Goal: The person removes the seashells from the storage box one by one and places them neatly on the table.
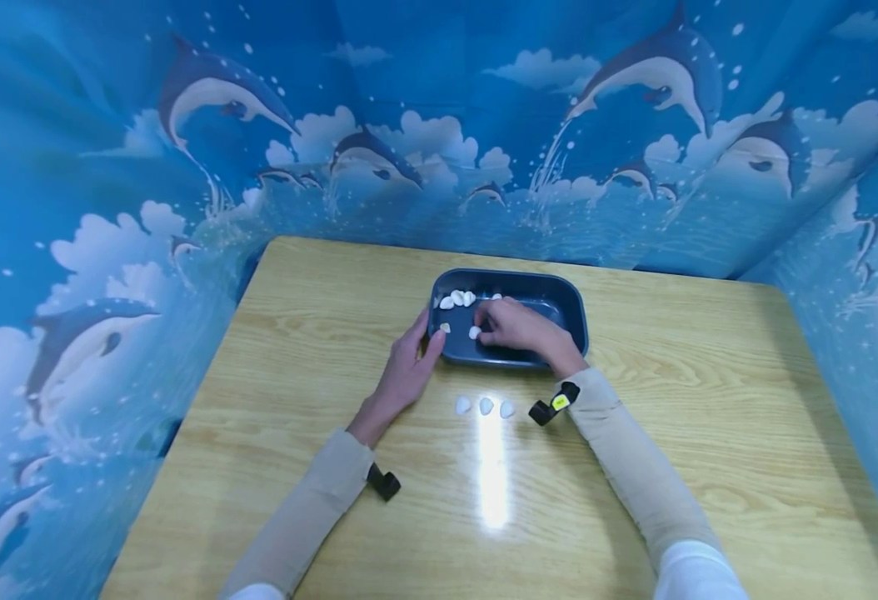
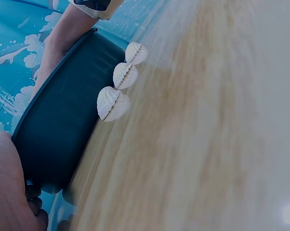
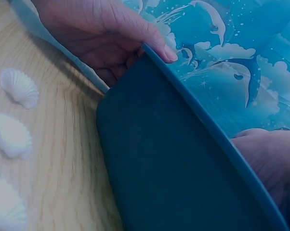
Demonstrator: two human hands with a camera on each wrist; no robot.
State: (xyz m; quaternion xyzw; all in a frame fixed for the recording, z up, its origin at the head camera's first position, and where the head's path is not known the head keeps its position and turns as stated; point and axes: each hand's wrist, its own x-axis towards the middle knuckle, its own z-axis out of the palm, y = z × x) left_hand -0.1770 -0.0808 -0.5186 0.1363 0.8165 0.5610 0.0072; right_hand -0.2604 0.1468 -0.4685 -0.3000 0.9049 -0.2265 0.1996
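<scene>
The dark tray [image 1: 495, 355] should sit steady, so the left hand [image 1: 407, 368], thumb over its left end and fingers gripping outside, does well to hold it firmly without tipping it. Inside the tray, the right hand [image 1: 517, 323] has curled fingers at a white shell [image 1: 474, 332], though I can't tell whether they pinch it; a light fingertip hold seems best, clear of the clustered shells [image 1: 457, 298] at the tray's far left.
</scene>
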